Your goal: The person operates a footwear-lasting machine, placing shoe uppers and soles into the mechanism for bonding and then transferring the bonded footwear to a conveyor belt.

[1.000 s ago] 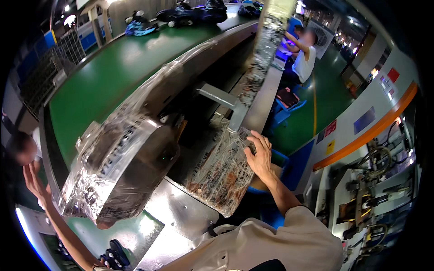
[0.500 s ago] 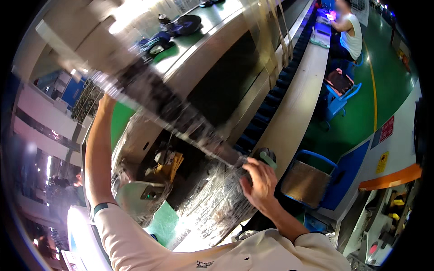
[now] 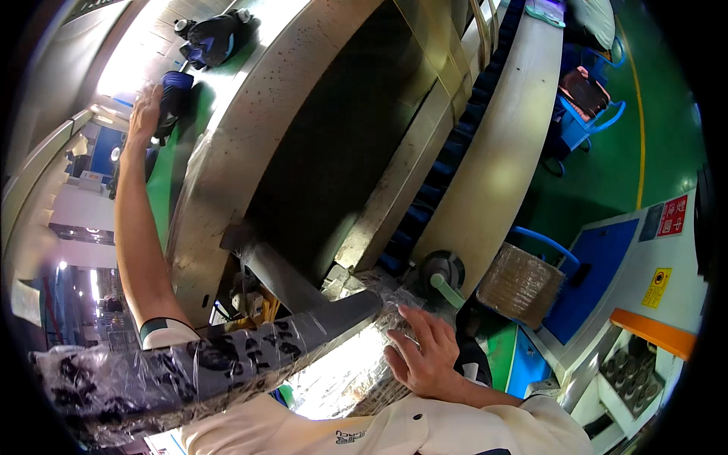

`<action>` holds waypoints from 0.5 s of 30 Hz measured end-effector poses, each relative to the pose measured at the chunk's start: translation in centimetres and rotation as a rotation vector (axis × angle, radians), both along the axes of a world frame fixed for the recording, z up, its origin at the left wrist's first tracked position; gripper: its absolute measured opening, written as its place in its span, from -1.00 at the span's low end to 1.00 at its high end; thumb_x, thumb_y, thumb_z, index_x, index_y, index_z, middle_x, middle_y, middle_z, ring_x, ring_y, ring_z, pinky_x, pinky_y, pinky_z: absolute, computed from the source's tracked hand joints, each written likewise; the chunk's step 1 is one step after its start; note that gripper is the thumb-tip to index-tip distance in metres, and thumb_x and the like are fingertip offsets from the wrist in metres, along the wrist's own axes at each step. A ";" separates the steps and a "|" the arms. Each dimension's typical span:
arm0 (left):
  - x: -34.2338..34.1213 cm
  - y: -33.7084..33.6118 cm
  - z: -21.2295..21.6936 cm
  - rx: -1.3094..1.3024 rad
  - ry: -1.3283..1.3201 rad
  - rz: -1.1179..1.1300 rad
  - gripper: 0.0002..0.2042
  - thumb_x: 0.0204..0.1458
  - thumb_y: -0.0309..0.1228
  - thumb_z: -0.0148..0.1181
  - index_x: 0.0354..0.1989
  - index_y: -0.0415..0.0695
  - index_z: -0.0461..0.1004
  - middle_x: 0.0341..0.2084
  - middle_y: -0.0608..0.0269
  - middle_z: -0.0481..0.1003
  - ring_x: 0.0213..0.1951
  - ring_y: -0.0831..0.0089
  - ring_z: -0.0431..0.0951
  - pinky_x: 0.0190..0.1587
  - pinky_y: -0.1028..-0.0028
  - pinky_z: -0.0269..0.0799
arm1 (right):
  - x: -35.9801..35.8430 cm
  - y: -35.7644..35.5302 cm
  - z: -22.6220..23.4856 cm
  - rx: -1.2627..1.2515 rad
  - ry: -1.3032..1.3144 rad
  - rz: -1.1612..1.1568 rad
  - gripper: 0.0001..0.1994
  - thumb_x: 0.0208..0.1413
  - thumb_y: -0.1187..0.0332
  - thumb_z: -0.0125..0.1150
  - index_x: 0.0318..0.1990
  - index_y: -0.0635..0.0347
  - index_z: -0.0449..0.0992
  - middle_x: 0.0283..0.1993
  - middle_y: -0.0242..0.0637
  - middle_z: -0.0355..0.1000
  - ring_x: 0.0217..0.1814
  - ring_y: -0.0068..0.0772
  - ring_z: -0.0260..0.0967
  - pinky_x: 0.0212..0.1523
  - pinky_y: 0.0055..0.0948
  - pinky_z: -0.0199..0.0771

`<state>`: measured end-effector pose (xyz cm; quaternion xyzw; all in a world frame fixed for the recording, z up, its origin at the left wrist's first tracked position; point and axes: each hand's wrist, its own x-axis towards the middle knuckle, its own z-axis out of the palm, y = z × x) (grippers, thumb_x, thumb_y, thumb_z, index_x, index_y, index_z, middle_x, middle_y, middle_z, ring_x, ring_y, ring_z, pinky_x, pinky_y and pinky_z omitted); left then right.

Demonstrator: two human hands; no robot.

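My left hand [image 3: 144, 114] reaches far to the left over the green belt, its fingers closed against a dark blue and black shoe [image 3: 174, 102]. Part of the grip is hidden by the shoe. Nearer to me, my right hand [image 3: 425, 353] is open with bent, spread fingers, close to the end of a long grey bar [image 3: 250, 353] wrapped in clear plastic film. That bar lies across the lower left, in front of my left upper arm. Beneath it is a brightly lit surface covered with crumpled film [image 3: 334, 379].
Another dark shoe [image 3: 212, 38] stands farther along the green belt [image 3: 159, 189]. A pale curved ledge [image 3: 485, 159] runs away ahead, with a black round part and green lever [image 3: 447, 288] at its near end. Right are a wrapped box [image 3: 519, 284], blue chairs [image 3: 584, 114] and a white-blue cabinet [image 3: 591, 280].
The wrapped bar has swung from the upper left down toward me. My left hand, hidden behind it before, now shows at a shoe. My right hand has come off the bar's end.
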<state>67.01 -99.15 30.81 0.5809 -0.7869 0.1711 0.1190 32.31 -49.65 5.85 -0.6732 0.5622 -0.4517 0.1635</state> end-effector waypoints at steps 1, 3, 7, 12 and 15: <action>0.8 0.1 0.1 0.102 0.101 -0.066 -0.40 0.16 0.08 -0.27 0.03 -0.23 0.37 0.00 -0.12 0.39 0.11 -0.02 0.31 0.15 0.17 0.13 | 0.0 -0.1 0.1 0.012 0.020 -0.003 -0.73 -0.21 0.37 0.30 -0.26 0.12 0.49 0.04 -0.07 0.34 -0.06 -0.10 0.36 -0.16 -0.24 0.32; 0.5 0.9 0.5 0.130 -0.074 0.085 -0.39 0.16 0.10 -0.30 -0.02 -0.22 0.42 -0.10 -0.09 0.45 0.03 -0.02 0.38 0.09 0.15 0.19 | 0.1 -0.2 0.5 0.026 0.060 -0.009 -0.74 -0.16 0.35 0.27 -0.25 0.14 0.49 0.04 -0.08 0.33 -0.03 -0.10 0.35 -0.16 -0.25 0.34; -5.1 12.6 3.5 0.174 -0.359 0.528 -0.46 0.12 0.04 -0.14 0.01 -0.19 0.40 -0.08 -0.09 0.45 -0.04 0.06 0.46 0.05 0.24 0.28 | 0.6 0.1 0.1 -0.036 -0.005 0.019 -0.72 -0.19 0.36 0.28 -0.25 0.15 0.47 0.04 -0.08 0.34 -0.05 -0.11 0.35 -0.15 -0.25 0.32; -1.6 20.0 0.6 0.111 0.014 0.209 -0.48 -0.07 -0.10 0.09 0.05 -0.14 0.38 -0.12 -0.07 0.48 -0.05 0.07 0.47 0.03 0.25 0.31 | 0.5 -0.8 -0.5 -0.153 0.000 -0.090 -0.73 -0.19 0.40 0.26 -0.26 0.18 0.45 0.01 -0.08 0.35 -0.09 -0.10 0.35 -0.15 -0.23 0.32; 1.6 28.9 0.3 0.021 0.176 0.204 -0.44 -0.18 -0.18 0.23 0.07 -0.11 0.37 -0.14 -0.05 0.49 -0.06 0.09 0.48 0.02 0.26 0.33 | 1.7 -0.2 -0.7 -0.243 -0.052 -0.049 -0.74 -0.20 0.41 0.26 -0.27 0.17 0.45 -0.04 -0.12 0.36 -0.13 -0.10 0.35 -0.13 -0.20 0.32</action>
